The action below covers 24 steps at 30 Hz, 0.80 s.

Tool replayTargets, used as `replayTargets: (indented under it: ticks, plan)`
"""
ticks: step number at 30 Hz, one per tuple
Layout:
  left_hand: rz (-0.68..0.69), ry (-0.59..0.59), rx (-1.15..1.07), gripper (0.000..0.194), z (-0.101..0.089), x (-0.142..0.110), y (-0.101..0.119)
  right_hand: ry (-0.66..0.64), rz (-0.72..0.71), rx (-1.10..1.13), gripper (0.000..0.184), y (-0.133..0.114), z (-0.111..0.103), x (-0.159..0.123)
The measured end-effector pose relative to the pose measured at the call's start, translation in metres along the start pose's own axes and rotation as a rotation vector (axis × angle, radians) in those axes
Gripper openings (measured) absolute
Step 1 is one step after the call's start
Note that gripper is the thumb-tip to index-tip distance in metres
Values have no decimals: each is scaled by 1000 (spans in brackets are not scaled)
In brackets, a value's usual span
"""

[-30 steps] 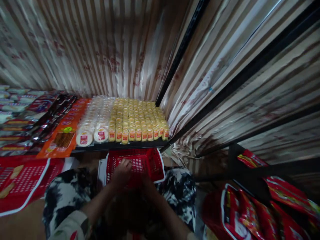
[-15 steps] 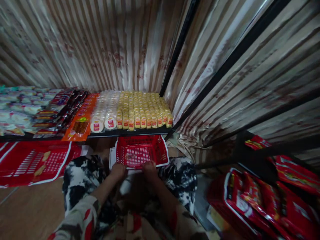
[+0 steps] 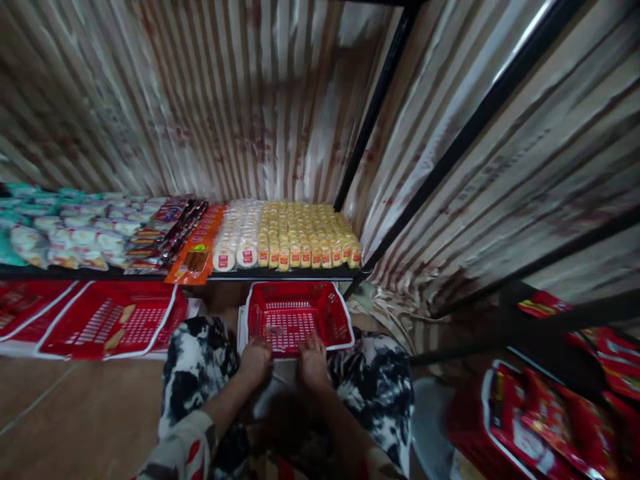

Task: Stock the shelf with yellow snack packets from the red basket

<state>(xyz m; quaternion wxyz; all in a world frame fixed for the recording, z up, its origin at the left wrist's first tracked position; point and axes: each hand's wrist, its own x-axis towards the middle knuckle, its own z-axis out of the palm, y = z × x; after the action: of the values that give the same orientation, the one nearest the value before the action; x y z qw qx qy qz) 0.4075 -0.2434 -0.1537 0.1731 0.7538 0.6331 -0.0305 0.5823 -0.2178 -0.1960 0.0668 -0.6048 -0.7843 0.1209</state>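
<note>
A red plastic basket [image 3: 300, 300] with a white rim sits between my knees, just under the front edge of the shelf. Its slotted floor shows, with one small clear packet [image 3: 274, 333] near the front left. My left hand [image 3: 257, 360] is closed on the near rim, left of the middle. On the same rim farther right, my right hand [image 3: 313, 363] has its fingers curled over the edge. Above the basket, yellow wrapped snack packs [image 3: 310, 240] stand in tight rows, beside round white wrapped packs [image 3: 236, 243].
Orange packets [image 3: 197, 243], dark red packets and white bags [image 3: 83, 237] fill the black shelf [image 3: 235, 274] leftward. Another red basket [image 3: 150, 333] with two tan pieces lies at left. At right, red bags [image 3: 547, 413] fill a basket beside black frame bars [image 3: 450, 150].
The view has swung left, so everything sits farther right and more of the left baskets shows. Both hands stay at the basket's near rim; the right fingers look slightly more extended.
</note>
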Motion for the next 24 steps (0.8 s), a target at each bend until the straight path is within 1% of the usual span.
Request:
replayTargets:
  ticks: [1,2,3,5,8,10,12,16,18,20,22,24]
  plan:
    - [12,37,-1,40,-2,-4,4,77,-6,1,47,-2,5,-1]
    - [30,103,-33,41,-3,-9,8,152,-12,10,49,-5,10,-1]
    - [19,133,-71,41,-5,-14,11,221,-22,30,49,-8,14,-2]
    - [-12,121,-156,41,-7,-25,17,337,-63,83,47,-14,23,-3]
    - [-57,62,-299,39,-6,-44,19,433,-139,163,44,-24,32,-8]
    - [-63,42,-379,37,-3,-59,17,450,-172,204,43,-33,37,-15]
    - [-70,29,-444,37,3,-73,13,448,-174,239,43,-43,41,-25]
    - [-120,5,-513,40,17,-95,8,385,-110,314,44,-61,52,-46]
    - [-122,23,-532,41,24,-102,6,320,-57,363,44,-68,56,-58]
    - [-140,42,-535,41,32,-108,3,270,26,424,45,-73,58,-69]
    - [-177,38,-517,41,39,-115,-3,269,130,498,42,-77,56,-80]
    - [-178,15,-510,41,44,-123,-11,289,212,584,38,-82,52,-90]
